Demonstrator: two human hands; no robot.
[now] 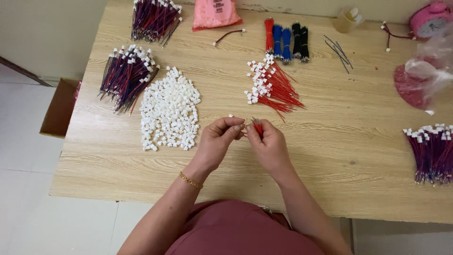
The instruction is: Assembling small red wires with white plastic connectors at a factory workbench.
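Both hands meet at centre frame above the desk [330, 156]: the left hand [218, 139] pinches a small white connector [242, 126], the right hand [268, 144] grips short red wires [257, 126]. Left of them lies a pile of white connectors [169, 109].

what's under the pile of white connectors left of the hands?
The white connectors lie heaped directly on the wooden table, bare wood showing all round. Whether anything lies beneath the heap is hidden by the pieces themselves.
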